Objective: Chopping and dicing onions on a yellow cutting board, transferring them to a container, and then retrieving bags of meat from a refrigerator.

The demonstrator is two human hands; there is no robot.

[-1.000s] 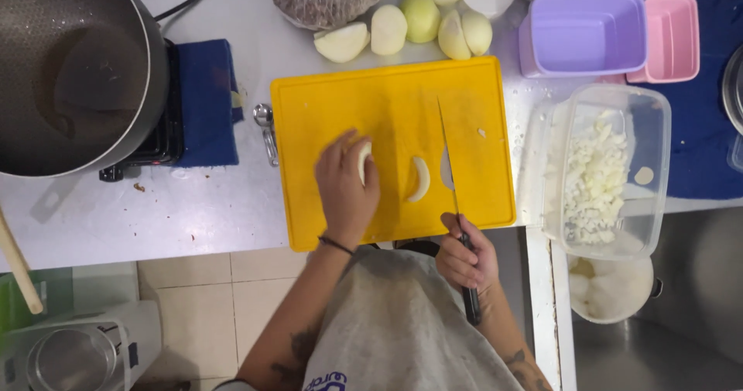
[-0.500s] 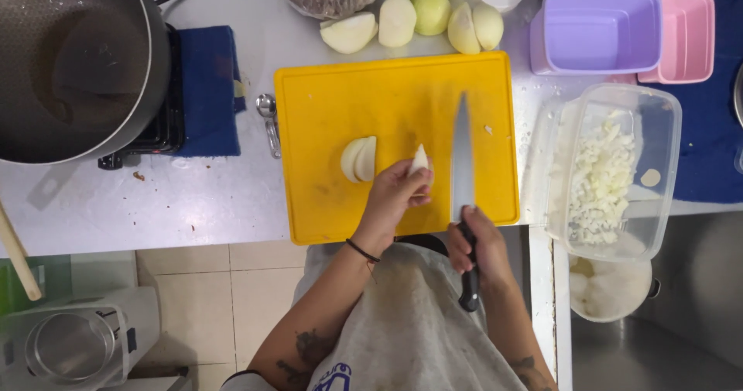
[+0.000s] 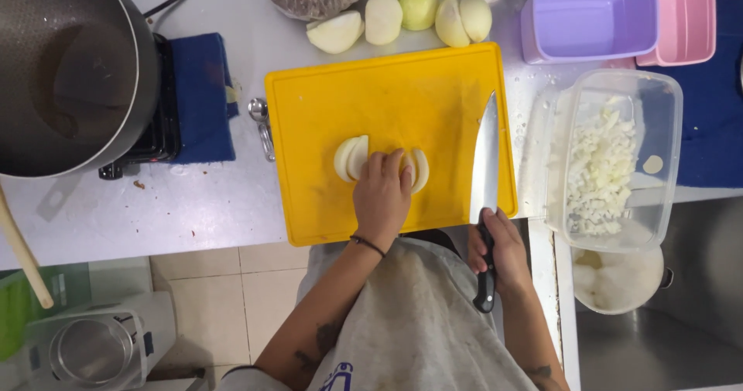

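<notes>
Peeled onion halves line the counter at 12 o'clock of a yellow cutting board; a lilac tub and a clear container of chopped onion sit at 2 and 3 o'clock, a dark pan at 9. The left hand presses fingertips on onion slices at the board's centre. The right hand, at 5 o'clock, grips a knife lying flat along the board's right edge. The worktop is pale steel, above tiled floor.
</notes>
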